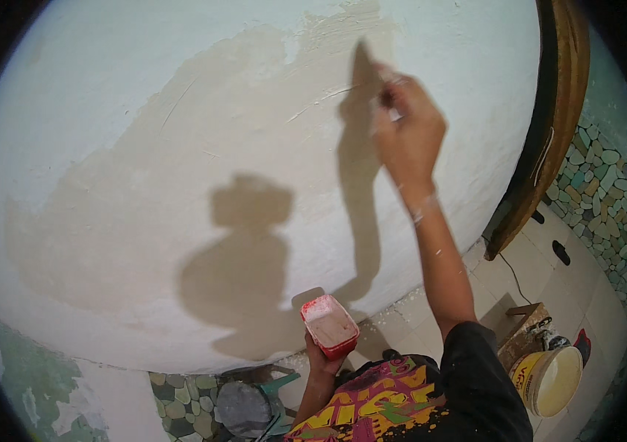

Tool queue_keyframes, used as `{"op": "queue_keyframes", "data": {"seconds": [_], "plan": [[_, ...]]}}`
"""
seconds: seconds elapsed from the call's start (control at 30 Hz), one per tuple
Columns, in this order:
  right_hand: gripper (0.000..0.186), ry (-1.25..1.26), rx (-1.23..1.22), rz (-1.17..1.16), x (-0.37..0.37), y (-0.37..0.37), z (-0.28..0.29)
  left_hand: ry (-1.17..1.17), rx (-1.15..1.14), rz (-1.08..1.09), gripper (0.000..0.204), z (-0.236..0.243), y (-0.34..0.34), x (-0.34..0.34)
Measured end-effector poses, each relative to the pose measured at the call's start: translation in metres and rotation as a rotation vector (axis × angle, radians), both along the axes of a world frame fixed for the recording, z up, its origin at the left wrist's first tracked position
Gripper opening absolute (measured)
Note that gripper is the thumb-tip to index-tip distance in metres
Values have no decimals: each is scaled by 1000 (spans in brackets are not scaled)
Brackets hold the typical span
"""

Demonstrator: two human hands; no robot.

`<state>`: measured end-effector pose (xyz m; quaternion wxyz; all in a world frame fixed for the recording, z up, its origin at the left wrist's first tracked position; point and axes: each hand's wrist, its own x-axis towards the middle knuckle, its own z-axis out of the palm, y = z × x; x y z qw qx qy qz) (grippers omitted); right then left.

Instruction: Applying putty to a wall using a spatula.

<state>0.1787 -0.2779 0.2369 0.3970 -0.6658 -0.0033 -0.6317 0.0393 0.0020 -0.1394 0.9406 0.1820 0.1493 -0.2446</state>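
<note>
My left hand (323, 362) grips a small red rectangular tub (342, 349) from below, near my chest. White paste coats the inside of the tub and smears its rim. My right hand (413, 129) is raised to the white wall (468, 66), its fingers closed and blurred by motion. A small whitish piece shows between those fingers, but I cannot make out what it belongs to. Flecks of white cling to the right wrist and forearm. Across the wall spreads a wide beige, damp-looking patch (136, 221) with streaks and ridges near the right hand.
A dark wooden frame (575, 96) edges the wall at right. On the tiled floor (579, 272) stand a yellow-and-white bucket (554, 381) and a wooden stool (523, 331). A grey round-topped item (244, 409) sits below left. Pebble stonework (601, 188) lines the right side.
</note>
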Motion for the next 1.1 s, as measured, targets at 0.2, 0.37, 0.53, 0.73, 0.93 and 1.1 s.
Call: {"op": "queue_keyframes", "data": {"seconds": [0.2,0.37,0.53,0.73,0.93,1.1], "plan": [[39,-52,-197,160,-26,118,-41,-67,-13,-34,58,17,-6,3],[47,51,-117,511,-27,110,-39,-16,3,-28,59,23,-6,6],[18,-174,95,143,4,8,6,-45,-28,-64,60,18,-5,7],[29,-10,24,-138,-5,12,60,-39,38,-18,61,14,-3,7],[40,-65,-288,54,-18,119,33,-48,47,-25,61,16,-4,9],[39,-90,-294,213,-23,113,37,-172,65,-68,66,12,2,19]]}}
